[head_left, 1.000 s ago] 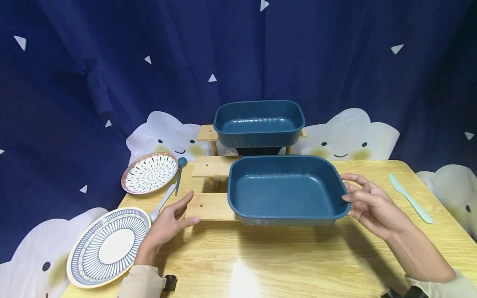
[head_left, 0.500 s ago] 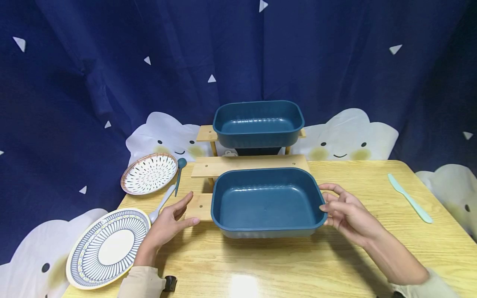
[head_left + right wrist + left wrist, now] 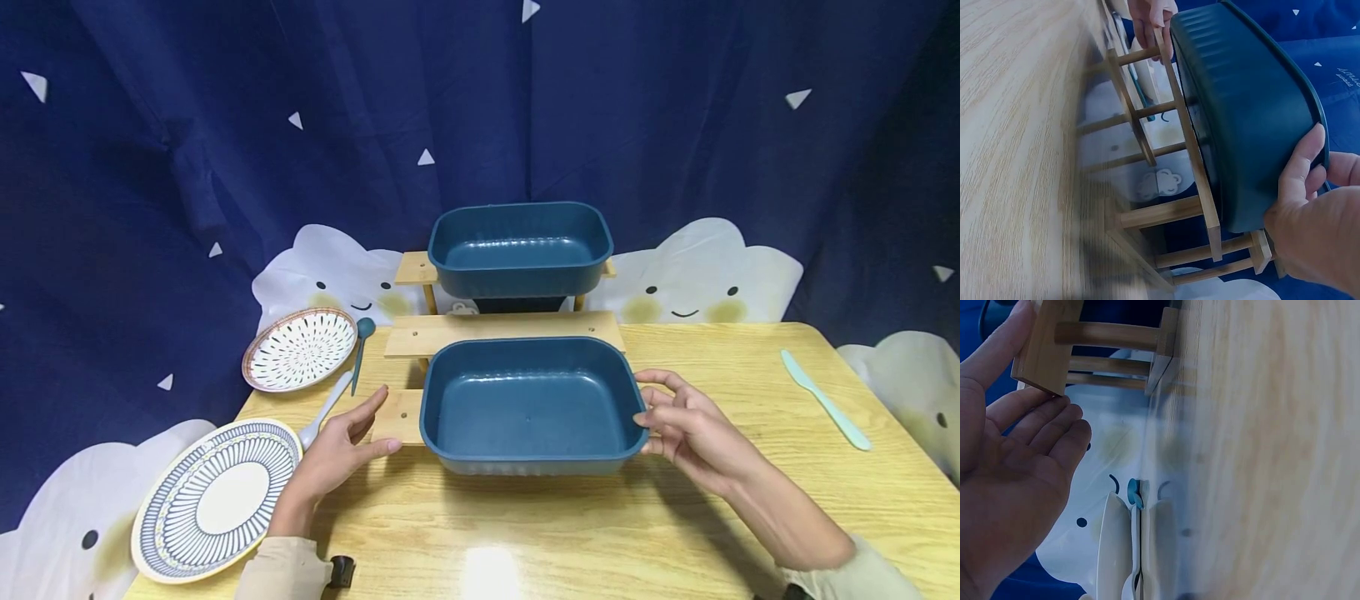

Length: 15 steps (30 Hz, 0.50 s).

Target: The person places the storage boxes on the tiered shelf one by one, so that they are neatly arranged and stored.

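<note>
A three-step wooden rack (image 3: 495,331) stands on the table. My left hand (image 3: 333,458) holds the left end of its lowest board, thumb on one side and fingers beneath in the left wrist view. Over that lowest board is a dark blue rectangular plastic tub (image 3: 534,408), open side up. My right hand (image 3: 697,433) grips the tub's right end by the rim, thumb on the rim and fingers outside. In the right wrist view the tub's underside lies very close to the board; whether they touch fully I cannot tell. A second blue tub (image 3: 521,250) sits on the top board.
Left of the rack lie a speckled plate (image 3: 302,350), a blue-striped plate (image 3: 232,500), a dark teal spoon (image 3: 362,346) and a pale utensil (image 3: 327,408). A mint-green knife (image 3: 825,400) lies on the right of the table (image 3: 570,533). Behind hangs a dark blue curtain (image 3: 480,100).
My right hand has brought the front tub leftward and toward me, uncovering the middle board; over the last half second it slid slightly further left. My left hand stays put.
</note>
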Motion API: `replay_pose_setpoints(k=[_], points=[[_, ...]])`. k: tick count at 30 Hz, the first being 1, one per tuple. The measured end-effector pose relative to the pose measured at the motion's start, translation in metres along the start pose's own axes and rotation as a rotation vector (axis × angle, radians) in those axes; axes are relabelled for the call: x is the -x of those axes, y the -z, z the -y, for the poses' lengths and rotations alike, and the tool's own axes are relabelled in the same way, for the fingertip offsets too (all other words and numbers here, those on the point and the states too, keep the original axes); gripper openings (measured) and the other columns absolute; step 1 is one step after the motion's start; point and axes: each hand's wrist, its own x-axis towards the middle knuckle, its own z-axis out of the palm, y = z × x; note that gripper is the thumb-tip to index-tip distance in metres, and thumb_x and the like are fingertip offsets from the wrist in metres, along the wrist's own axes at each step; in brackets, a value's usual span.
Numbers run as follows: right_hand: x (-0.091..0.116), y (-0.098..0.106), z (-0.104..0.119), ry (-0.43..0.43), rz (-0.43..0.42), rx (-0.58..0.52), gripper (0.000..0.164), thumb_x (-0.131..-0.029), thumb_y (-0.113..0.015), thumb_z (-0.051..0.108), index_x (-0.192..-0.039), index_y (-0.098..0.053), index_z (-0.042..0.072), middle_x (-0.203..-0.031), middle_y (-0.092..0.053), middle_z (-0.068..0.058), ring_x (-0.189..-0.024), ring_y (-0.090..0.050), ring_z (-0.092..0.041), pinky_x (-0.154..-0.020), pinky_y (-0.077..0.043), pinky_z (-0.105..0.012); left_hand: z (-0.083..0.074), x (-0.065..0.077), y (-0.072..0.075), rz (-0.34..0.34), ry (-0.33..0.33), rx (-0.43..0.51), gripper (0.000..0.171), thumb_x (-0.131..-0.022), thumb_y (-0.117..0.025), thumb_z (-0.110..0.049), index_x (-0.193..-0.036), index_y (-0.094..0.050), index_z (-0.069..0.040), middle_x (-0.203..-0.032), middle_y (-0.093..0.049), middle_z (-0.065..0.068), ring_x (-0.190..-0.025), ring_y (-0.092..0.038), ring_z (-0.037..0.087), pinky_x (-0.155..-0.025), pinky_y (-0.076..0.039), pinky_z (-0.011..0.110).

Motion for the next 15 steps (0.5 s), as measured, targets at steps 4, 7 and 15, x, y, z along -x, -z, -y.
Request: replay_pose_setpoints(k=[4, 7, 15], points=[[-0.0014, 0.0003, -0.0008, -0.022, -0.007, 0.028, 0.05, -0.093, -0.048, -0.015, -0.134, -0.028, 0.005, -0.097, -0.06, -0.003, -0.078, -0.065, -0.014, -0.067, -0.061, -0.032, -0.0015, 0.0015, 0.0011, -0.001, 0.013, -0.017, 0.084, -0.087, -0.081, -0.027, -0.156, -0.038, -0.005, -0.162, -0.033, 0.012, -0.145, -0.033, 0.037, -0.117, -0.032, 0.042], [-0.0016, 0.0005, -0.0023, -0.034, -0.01, 0.033, 0.051, -0.092, -0.048, -0.015, -0.134, -0.028, 0.005, -0.097, -0.06, -0.003, -0.077, -0.065, -0.014, -0.067, -0.061, -0.032, -0.002, 0.002, 0.0013, -0.001, 0.02, -0.019, 0.084, -0.087, -0.081, -0.028, -0.156, -0.038, -0.007, -0.162, -0.033, 0.012, -0.144, -0.034, 0.038, -0.116, -0.032, 0.043], [0.0019, 0.0024, -0.0054, -0.042, 0.024, -0.004, 0.047, -0.096, -0.049, -0.012, -0.136, -0.029, 0.004, -0.104, -0.063, -0.007, -0.085, -0.067, -0.018, -0.074, -0.061, -0.033, -0.0035, 0.0022, 0.0027, 0.008, 0.03, -0.022, 0.084, -0.087, -0.081, -0.029, -0.157, -0.038, -0.008, -0.162, -0.032, 0.011, -0.144, -0.034, 0.039, -0.116, -0.032, 0.044]])
